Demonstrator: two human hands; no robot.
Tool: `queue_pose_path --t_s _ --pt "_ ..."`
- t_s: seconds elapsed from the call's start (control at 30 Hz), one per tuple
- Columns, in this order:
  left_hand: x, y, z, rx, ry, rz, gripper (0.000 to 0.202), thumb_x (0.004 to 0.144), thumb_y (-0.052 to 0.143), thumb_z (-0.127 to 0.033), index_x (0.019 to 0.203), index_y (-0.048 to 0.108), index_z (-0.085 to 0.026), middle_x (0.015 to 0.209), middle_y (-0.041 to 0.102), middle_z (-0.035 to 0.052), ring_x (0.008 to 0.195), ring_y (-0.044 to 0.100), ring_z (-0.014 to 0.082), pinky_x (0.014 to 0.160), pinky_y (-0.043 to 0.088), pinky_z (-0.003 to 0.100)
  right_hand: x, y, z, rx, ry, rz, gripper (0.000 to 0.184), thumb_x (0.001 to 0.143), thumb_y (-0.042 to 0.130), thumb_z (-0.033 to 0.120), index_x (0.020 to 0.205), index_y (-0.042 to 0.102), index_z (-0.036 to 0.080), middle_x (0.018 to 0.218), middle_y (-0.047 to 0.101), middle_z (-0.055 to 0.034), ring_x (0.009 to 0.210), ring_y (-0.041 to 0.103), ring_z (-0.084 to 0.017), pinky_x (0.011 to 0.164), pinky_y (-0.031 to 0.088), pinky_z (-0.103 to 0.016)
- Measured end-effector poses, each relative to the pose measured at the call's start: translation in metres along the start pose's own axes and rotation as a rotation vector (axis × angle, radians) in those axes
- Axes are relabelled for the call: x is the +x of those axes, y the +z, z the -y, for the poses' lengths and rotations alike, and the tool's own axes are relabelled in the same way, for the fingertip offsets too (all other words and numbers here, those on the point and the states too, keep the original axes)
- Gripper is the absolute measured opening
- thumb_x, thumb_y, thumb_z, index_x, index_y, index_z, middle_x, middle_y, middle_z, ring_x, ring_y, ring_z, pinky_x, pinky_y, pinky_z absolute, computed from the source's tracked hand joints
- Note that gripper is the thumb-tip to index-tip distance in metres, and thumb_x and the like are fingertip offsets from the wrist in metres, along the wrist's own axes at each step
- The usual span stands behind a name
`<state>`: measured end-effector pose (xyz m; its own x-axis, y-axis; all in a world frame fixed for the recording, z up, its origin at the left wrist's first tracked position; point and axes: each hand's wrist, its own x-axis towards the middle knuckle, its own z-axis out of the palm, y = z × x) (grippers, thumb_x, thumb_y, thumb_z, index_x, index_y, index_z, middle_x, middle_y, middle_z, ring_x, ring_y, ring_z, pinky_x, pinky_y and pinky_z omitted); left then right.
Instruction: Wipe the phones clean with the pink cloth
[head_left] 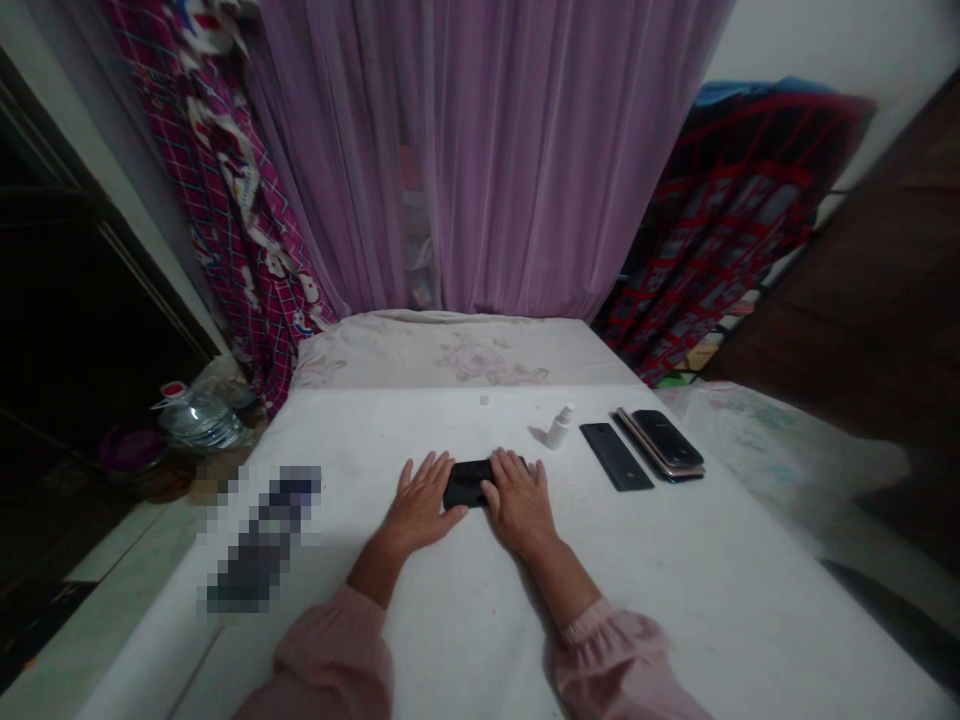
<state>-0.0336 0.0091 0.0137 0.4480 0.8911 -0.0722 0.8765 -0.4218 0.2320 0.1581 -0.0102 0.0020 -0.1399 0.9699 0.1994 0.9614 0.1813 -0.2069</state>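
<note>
On the white-sheeted bed, near the middle: a flat black phone, lying crosswise between the hands, its screen side hidden.
Left hand: lay open and palm down, fingers spread on the sheet, thumb against the phone's left end, with no grip.
Right hand: rested open and palm down across the phone's right end, with no grip.
Sleeves: pink, gathered at the cuffs, both forearms bare beyond them.
Just past the phone: a white spray bottle, upright, with a tiny white piece farther up the sheet.
Toward the right: a dark phone, flat, just beside a gold-edged phone, with another black phone stacked on it.
Left side of the bed: a pixelated object, too blurred to name.
Far end: a floral pillow, backed by a purple curtain.
Floor, left: a plastic water bottle.
</note>
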Motion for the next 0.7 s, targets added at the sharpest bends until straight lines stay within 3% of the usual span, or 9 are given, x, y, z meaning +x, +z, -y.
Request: queue_pose_path --t_s 0.17,0.3,0.37,0.5,0.6,0.7 --pt "-0.001 0.000 0.000 -0.013 -0.008 0.005 0.071 0.090 0.049 -0.046 0.152 0.026 -0.019 0.159 0.027 0.0087 0.148 0.017 0.0262 0.120 0.007 0.052 0.005 -0.001 0.030 0.043 -0.170 0.016 0.050 0.101 0.034 0.039 0.144 0.044 0.017 0.150 0.042 -0.0147 0.141 0.037 -0.028 0.116 0.015 -0.059" --pt "-0.003 -0.003 0.000 -0.024 -0.023 0.014 0.072 0.089 0.050 -0.045 0.152 0.026 -0.019 0.159 0.026 0.0087 0.149 0.016 0.0251 0.120 0.007 0.050 -0.012 -0.005 0.022 0.054 -0.255 0.024 0.050 0.100 0.036 0.041 0.144 0.044 0.018 0.151 0.041 -0.0141 0.141 0.036 -0.028 0.116 0.015 -0.058" --pt "-0.004 -0.005 -0.001 -0.029 -0.023 0.022 0.073 0.089 0.050 -0.047 0.152 0.026 -0.018 0.159 0.026 0.0092 0.149 0.015 0.0254 0.120 0.007 0.051 -0.021 -0.007 0.008 0.043 -0.223 0.023 0.051 0.100 0.035 0.041 0.144 0.044 0.017 0.151 0.040 -0.0143 0.141 0.036 -0.028 0.116 0.015 -0.060" --pt "-0.005 -0.005 -0.002 -0.035 -0.015 0.035 0.075 0.089 0.049 -0.049 0.152 0.024 -0.017 0.160 0.024 0.0103 0.149 0.013 0.0261 0.119 0.007 0.052 -0.024 -0.011 -0.014 -0.020 -0.004 -0.017 0.051 0.101 0.031 0.037 0.144 0.043 0.013 0.153 0.038 -0.0162 0.141 0.036 -0.030 0.113 0.017 -0.064" --pt "-0.005 -0.003 -0.003 -0.033 -0.016 0.038 0.075 0.089 0.049 -0.049 0.152 0.024 -0.017 0.160 0.022 0.0109 0.149 0.013 0.0265 0.119 0.007 0.052 -0.013 -0.012 -0.009 -0.019 0.067 -0.017 0.052 0.101 0.029 0.037 0.144 0.043 0.012 0.152 0.038 -0.0172 0.142 0.035 -0.031 0.113 0.016 -0.064" --pt "-0.006 -0.003 -0.004 -0.028 -0.020 0.038 0.074 0.089 0.048 -0.048 0.152 0.024 -0.018 0.160 0.022 0.0109 0.149 0.013 0.0262 0.119 0.007 0.052 -0.006 -0.011 0.010 0.016 -0.004 -0.012 0.051 0.101 0.031 0.038 0.143 0.045 0.013 0.152 0.039 -0.0165 0.142 0.034 -0.030 0.115 0.014 -0.061"
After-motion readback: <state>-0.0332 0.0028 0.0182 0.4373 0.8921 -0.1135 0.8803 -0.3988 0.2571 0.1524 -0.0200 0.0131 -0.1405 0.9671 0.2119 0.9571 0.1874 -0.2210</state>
